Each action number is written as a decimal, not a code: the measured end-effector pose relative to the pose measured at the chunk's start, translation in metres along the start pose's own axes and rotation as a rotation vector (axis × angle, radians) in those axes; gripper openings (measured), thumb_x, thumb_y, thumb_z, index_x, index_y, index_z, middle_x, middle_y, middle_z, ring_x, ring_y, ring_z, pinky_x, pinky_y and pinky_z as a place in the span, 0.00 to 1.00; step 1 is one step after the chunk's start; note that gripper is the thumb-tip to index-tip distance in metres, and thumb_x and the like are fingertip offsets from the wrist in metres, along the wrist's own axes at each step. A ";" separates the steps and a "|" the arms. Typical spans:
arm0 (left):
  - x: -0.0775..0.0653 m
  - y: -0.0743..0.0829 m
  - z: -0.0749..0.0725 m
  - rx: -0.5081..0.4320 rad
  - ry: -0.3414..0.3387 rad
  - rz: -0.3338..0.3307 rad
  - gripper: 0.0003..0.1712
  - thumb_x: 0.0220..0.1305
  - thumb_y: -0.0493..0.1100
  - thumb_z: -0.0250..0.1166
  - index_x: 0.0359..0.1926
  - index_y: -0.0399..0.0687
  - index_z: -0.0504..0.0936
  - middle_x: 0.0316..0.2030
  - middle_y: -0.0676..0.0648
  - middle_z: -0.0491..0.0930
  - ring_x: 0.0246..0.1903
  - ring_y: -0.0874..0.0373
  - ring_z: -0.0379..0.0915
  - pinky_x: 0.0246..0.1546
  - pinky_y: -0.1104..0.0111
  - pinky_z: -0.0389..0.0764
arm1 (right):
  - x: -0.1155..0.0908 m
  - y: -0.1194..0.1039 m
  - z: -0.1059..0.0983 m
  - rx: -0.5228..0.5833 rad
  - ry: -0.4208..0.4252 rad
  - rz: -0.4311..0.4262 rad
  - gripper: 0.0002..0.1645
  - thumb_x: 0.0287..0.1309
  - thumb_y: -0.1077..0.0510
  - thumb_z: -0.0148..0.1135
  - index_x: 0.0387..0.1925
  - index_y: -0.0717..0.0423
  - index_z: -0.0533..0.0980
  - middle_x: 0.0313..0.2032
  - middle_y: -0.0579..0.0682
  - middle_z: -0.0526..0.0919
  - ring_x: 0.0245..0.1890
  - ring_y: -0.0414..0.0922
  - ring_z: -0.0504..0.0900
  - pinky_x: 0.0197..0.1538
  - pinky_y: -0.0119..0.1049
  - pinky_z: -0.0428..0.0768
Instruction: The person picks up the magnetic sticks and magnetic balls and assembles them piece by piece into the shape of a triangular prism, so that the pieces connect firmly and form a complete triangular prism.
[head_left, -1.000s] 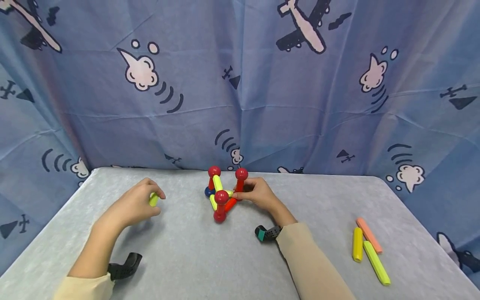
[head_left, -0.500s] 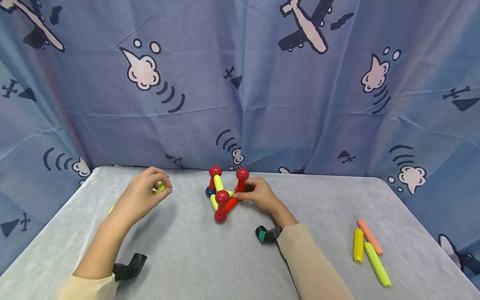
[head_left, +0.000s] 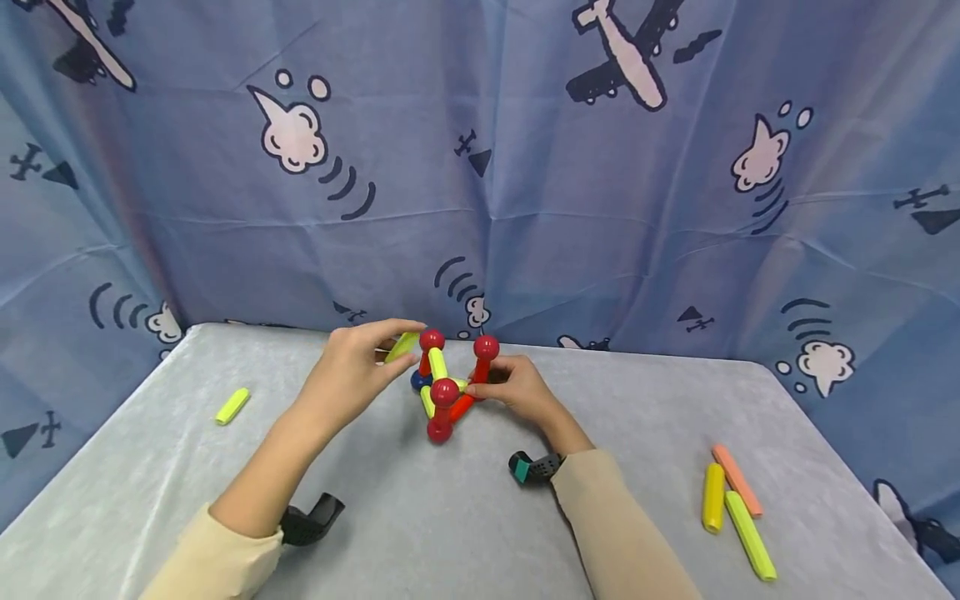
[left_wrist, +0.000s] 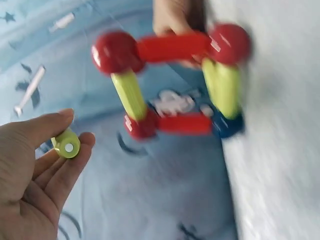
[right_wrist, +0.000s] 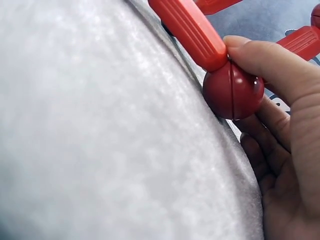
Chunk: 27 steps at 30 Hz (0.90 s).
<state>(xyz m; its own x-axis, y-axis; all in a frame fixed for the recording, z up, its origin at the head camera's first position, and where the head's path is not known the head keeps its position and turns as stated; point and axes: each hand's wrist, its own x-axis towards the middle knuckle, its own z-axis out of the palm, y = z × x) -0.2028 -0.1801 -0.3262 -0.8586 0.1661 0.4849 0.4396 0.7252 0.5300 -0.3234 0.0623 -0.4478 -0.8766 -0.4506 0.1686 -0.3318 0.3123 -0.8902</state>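
Observation:
In the head view a magnetic ball-and-stick frame (head_left: pixel 437 363) stands on the table, built of red balls, one dark blue ball (head_left: pixel 422 381) and red and yellow-green rods. My left hand (head_left: pixel 347 375) pinches a yellow-green magnetic rod (head_left: pixel 402 347) between thumb and fingers, just left of the frame's rear top ball (head_left: pixel 432 339). The left wrist view shows the rod's round end (left_wrist: pixel 68 147), apart from the frame. At the frame's right lower corner my right hand (head_left: pixel 525 392) grips a red ball (right_wrist: pixel 232 92), with the thumb by a red rod (right_wrist: pixel 195 37).
A loose yellow-green rod (head_left: pixel 232 406) lies on the left of the grey-white table (head_left: pixel 622 533). On the right are an orange rod (head_left: pixel 737 481), a yellow rod (head_left: pixel 714 498) and a yellow-green rod (head_left: pixel 751 536). A blue patterned curtain (head_left: pixel 390 150) hangs behind the table.
My left hand has carried its yellow-green rod rightward to the frame, uncovering the loose rod on the left. My right hand keeps its hold at the frame's corner.

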 end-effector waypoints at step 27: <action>0.026 0.036 0.064 -0.091 -0.030 -0.119 0.12 0.65 0.41 0.70 0.49 0.51 0.88 0.38 0.48 0.88 0.23 0.58 0.75 0.15 0.72 0.62 | -0.014 -0.032 -0.006 0.048 -0.044 -0.044 0.11 0.55 0.67 0.72 0.40 0.70 0.83 0.31 0.54 0.85 0.33 0.44 0.79 0.38 0.31 0.80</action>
<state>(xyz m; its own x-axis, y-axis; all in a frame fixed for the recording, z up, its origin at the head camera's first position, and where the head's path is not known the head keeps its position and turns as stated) -0.2265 -0.1073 -0.3389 -0.9130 0.1039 0.3946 0.3554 0.6774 0.6441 -0.3027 0.0635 -0.4191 -0.8452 -0.4994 0.1904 -0.3519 0.2517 -0.9016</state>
